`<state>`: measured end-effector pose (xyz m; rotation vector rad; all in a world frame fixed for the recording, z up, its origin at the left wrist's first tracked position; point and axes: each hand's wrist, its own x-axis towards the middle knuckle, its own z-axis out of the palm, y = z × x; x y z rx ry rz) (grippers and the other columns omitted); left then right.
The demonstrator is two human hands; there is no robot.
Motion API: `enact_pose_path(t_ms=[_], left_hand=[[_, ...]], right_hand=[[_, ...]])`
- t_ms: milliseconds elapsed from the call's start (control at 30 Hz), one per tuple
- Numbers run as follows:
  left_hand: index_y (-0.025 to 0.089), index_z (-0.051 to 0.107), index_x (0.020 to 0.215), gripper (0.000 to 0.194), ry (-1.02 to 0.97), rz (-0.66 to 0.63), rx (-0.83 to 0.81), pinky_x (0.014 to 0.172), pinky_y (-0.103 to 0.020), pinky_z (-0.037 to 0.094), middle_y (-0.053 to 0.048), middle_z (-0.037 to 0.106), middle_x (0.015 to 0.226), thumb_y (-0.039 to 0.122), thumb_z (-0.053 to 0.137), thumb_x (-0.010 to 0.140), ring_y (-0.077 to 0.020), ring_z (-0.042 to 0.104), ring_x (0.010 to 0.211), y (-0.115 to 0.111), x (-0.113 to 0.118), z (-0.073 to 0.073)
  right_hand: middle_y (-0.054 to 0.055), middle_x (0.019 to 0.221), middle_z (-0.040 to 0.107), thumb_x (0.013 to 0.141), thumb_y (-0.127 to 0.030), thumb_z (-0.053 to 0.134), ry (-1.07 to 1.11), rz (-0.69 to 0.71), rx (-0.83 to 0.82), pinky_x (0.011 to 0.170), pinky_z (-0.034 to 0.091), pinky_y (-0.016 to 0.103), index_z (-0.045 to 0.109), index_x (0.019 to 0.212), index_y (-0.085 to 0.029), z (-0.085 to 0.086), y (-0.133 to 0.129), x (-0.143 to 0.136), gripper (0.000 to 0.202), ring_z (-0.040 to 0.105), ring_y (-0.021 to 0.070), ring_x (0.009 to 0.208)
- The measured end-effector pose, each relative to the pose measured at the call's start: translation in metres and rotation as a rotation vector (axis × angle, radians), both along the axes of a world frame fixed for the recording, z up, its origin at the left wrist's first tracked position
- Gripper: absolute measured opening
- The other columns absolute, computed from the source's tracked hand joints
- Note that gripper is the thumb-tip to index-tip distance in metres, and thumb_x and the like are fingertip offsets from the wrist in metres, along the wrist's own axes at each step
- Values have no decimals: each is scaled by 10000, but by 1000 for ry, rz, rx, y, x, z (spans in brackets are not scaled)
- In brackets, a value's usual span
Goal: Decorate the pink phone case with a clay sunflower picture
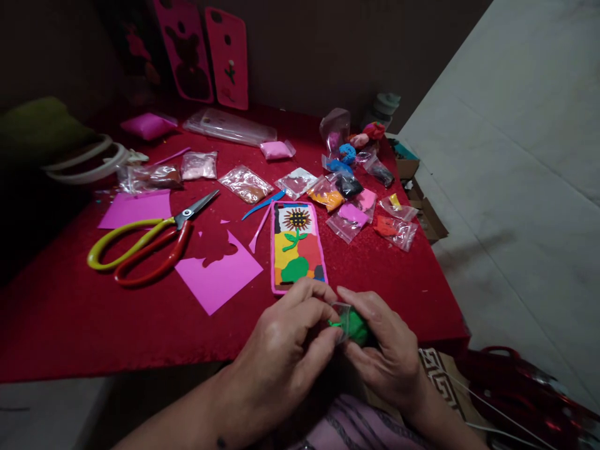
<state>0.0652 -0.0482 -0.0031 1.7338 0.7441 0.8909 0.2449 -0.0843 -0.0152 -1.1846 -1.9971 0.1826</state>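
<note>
At the table's front edge, my right hand (pixel 391 347) is wrapped round a small clear bag of green clay (pixel 357 327). My left hand (pixel 295 340) pinches at the mouth of that bag, where a small bit of green shows by the fingertips. Just beyond my left fingers lies a pink-edged phone case (pixel 309 248), covered in coloured clay patches. It bears a sunflower with a green stem at the top and a green patch lower down, and my left hand overlaps its near edge in view.
Scissors (pixel 180 219) with yellow and red handles and a cut pink sheet (pixel 225 278) lie left of the case. A blue tool (pixel 263 205) lies behind it. Several clay bags (pixel 354 215) are to the right. Decorated cases (pixel 228 59) stand at the back.
</note>
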Motion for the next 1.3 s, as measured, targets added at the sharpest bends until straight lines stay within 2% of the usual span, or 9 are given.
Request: enact_pose_path(t_ms=[133,333,533,667,767,933,1100,1200,1300], left_hand=[[162,655,808,162,-44,31,-62,805,-177,482,-31,618,958,73,549,892,-99,611,898,0,-1,2],[200,734,777,127,-204,92,-461,799,-179,486,-11,662,1000,194,661,880,-121,639,934,6,-11,14],[231,763,794,115,-331,93,-744,481,-148,349,14,653,947,302,710,869,-25,472,554,6,-13,12],[252,774,880,70,-300,83,-732,469,-139,360,7,664,1006,299,737,845,-13,493,519,1,-13,12],[241,761,904,100,-260,44,-737,495,-137,377,16,651,813,299,755,823,-32,490,521,-3,-10,14],[189,705,934,127,-212,-123,-752,423,-146,288,65,486,586,272,679,841,-49,378,464,-8,4,11],[159,701,925,163,-85,-155,-485,400,-168,290,46,497,639,256,574,895,-59,385,460,-9,12,0],[161,706,913,181,-52,-135,-320,472,-161,358,11,592,720,223,536,918,-69,478,539,-8,12,-4],[163,709,907,183,-42,-124,-275,518,-158,389,3,624,751,213,534,925,-74,518,587,-8,11,-6]], right_hand=[[79,1013,743,855,-77,588,36,34,-6,757,594,266,552,1335,-204,-3,0,0,497,725,179,875],[69,971,725,850,-115,671,41,-40,-54,733,568,267,566,1307,-186,-5,-1,1,473,707,181,842],[55,928,728,870,-189,680,26,-126,-46,734,570,228,599,1261,-171,-2,-3,2,400,713,153,793],[144,1160,738,873,-315,701,4,-379,-69,844,586,286,582,1301,-125,0,3,16,482,734,216,990],[155,1101,759,874,-378,677,-23,-501,-112,802,595,339,617,1252,-99,6,14,35,473,748,247,917],[148,978,767,887,-384,602,-103,-510,-183,780,572,393,666,1155,-97,24,38,64,398,739,279,861],[172,1069,748,836,-399,601,-201,-559,-218,729,553,414,612,1246,-109,33,57,72,503,724,302,834],[133,1205,704,827,-388,638,-115,-529,-205,821,537,419,548,1334,-195,29,62,73,550,703,281,916],[52,1006,709,781,-411,721,164,-526,-300,747,532,367,585,1160,-244,21,63,75,436,658,213,781]])
